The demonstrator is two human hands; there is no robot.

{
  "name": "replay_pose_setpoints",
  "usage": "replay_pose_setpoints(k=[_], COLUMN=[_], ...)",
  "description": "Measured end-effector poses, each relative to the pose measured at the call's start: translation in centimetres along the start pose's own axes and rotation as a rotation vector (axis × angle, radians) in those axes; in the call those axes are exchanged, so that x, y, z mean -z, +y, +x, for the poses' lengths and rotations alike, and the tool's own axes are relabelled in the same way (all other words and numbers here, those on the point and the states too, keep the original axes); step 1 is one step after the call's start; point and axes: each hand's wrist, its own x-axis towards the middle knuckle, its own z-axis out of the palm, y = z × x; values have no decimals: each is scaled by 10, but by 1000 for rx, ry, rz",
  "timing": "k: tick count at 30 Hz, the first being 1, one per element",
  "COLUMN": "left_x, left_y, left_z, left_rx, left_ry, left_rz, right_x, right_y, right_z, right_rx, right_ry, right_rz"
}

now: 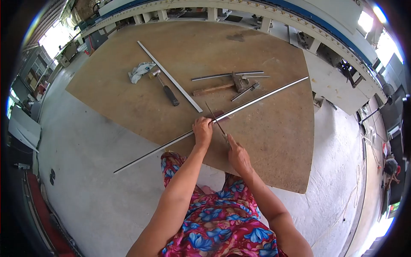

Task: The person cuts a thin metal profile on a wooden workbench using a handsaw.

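Note:
My left hand [202, 132] is closed round a long, narrow metal strip [265, 99] lying diagonally over a brown board, its near end sticking out past the board's edge. Beneath the strip, beside my fingers, is a dark red block [221, 115]. My right hand [239, 157] grips a thin-bladed saw [217, 121], its blade crossing the strip just right of my left hand. Whether the blade's edge has teeth is too small to tell. My right fingers hide most of the saw's handle.
On the brown board [274, 158] lie a second strip [169, 76], a wooden-handled hammer [216, 88], a black-handled hammer [168, 91], a crumpled cloth [139, 73] and several short pieces [227, 75]. A large machine [239, 9] stands along the far side. Another person [391, 167] is at far right.

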Motion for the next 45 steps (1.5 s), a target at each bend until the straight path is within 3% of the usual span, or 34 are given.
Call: replay_pose_setpoints(k=[5,15,23,32,38,45], left_x=[3,-2,0,-1,2,5], left_y=[-3,-2,-6,-1,0,0], left_z=[2,0,0,2,0,0], left_rx=[16,22,1,26,26,-19], left_ry=[-48,-32,-25,-21,-44,-42], left_rz=[-38,45,-19,26,-7,12], right_x=[-24,2,-22,7,-20,-8], right_y=[-19,-2,-21,-4,-13,-4], right_z=[58,-10,63,-15,54,10], right_rx=[15,17,2,-21,30,-3], right_ry=[35,-22,10,-26,17,8], right_rz=[-16,-5,-28,3,13,49])
